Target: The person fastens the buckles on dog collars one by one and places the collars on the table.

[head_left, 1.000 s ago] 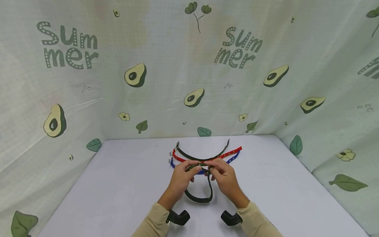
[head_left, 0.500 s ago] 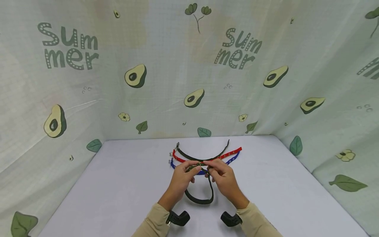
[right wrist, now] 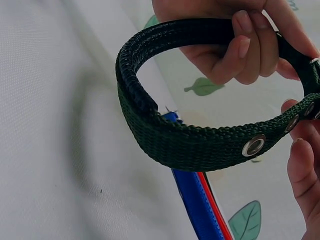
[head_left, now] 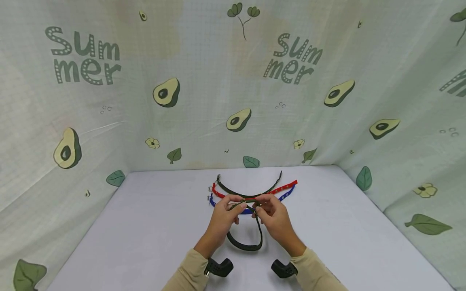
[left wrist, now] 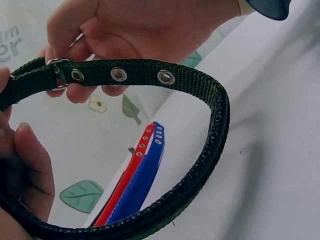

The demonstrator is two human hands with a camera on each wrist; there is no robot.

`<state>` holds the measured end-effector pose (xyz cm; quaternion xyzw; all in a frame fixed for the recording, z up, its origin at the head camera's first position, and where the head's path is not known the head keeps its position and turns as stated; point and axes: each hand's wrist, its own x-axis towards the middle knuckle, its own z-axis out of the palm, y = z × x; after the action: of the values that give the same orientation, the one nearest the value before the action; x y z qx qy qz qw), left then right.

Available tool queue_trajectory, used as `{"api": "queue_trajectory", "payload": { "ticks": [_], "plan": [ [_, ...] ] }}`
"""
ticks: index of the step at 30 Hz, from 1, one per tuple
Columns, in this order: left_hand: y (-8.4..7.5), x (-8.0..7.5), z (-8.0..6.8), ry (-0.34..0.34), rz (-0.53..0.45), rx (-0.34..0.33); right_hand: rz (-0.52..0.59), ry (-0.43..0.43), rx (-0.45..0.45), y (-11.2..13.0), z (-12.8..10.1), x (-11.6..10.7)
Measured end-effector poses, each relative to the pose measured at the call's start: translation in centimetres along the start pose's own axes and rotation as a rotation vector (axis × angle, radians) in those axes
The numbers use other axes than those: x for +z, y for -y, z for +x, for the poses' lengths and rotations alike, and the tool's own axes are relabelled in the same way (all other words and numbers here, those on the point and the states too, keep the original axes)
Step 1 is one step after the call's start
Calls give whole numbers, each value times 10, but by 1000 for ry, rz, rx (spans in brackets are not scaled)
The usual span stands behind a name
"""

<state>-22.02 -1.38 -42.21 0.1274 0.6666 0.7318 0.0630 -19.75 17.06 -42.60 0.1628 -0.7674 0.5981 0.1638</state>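
Observation:
Both hands hold a dark green webbing collar (head_left: 247, 247) above the table, bent into a loop that hangs below them. My left hand (head_left: 223, 216) pinches it near the metal buckle (left wrist: 58, 70); in the right wrist view its fingers (right wrist: 235, 60) curl round the padded, shiny-lined part. My right hand (head_left: 277, 215) pinches the strap on the other side of the buckle. In the left wrist view, the strap with metal eyelets (left wrist: 119, 75) passes at the buckle, close to the right hand's fingertips. The hands partly cover the buckle in the head view.
Behind the hands, another dark green collar (head_left: 251, 195), a red collar (head_left: 284, 188) and a blue collar (head_left: 287, 194) lie curved on the white table (head_left: 145, 226). Patterned cloth (head_left: 204, 60) hangs at the back and sides. Each wrist carries a black camera mount (head_left: 220, 267).
The right hand's fingertips have shifted slightly right, away from the left hand's, and more of the strap shows between them. The left hand stays almost still.

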Motion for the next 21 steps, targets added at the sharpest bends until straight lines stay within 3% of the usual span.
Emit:
{"api": "queue_trajectory", "payload": {
  "ticks": [8,21],
  "plan": [
    [2,0,1,11,-20,17,21,11,-54,-4,0,-2],
    [3,4,0,-9,-57,92,33,30,-18,-5,0,-2]
  ]
}}
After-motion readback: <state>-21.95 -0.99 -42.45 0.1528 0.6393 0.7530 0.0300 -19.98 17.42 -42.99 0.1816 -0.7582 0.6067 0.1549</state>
